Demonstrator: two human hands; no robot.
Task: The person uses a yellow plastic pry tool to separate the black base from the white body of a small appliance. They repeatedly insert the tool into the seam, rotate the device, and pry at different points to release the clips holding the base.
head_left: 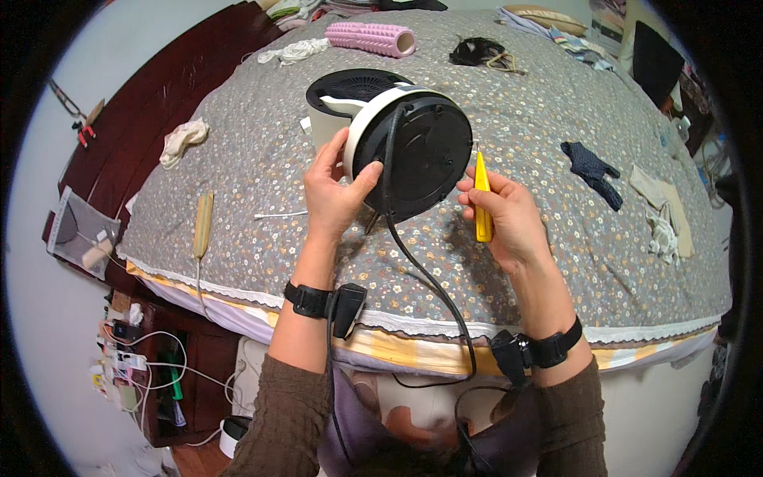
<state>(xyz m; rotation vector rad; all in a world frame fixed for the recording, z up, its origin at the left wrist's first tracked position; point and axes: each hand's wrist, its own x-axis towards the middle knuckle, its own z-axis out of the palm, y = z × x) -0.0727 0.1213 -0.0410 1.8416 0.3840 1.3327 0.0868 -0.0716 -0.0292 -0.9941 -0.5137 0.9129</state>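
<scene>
The left grip [340, 193] grasps the rim of a round white-and-black appliance [433, 159], tilted over the bed [262, 254], underside toward the near edge. The right grip [513, 215] pinches a yellow pointed tool [483, 225] just beside it. A black cord [430, 278] reaches past that edge; a pink roller [366, 38] lies near the far edge.

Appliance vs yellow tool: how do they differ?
Size: the appliance is much bigger; the yellow tool is small and slim.
Colour: the appliance is white and black; the yellow tool is yellow.
Shape: the appliance shows a round black underside with a black cable; the yellow tool tapers to a narrow tip.
Shared: both are hand-held, the appliance in the left grip, the yellow tool in the right grip.
</scene>
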